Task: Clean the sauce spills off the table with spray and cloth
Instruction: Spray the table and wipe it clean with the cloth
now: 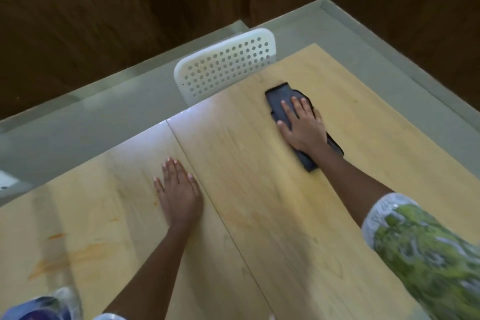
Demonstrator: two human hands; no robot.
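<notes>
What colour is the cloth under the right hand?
Dark navy, nearly black; the cloth shows best in the head view.

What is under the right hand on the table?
A folded dark cloth lies flat under the right hand, sticking out past the fingers and the wrist. The table surface beneath the cloth is covered, so any sauce there cannot be seen.

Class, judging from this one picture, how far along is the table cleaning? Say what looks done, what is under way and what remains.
Looks done: the wood around the dark cloth shows no obvious sauce. Under way: the right hand presses flat on the cloth, while the left hand rests flat on the table. Left: orange sauce smears remain at the table's near left.
</notes>
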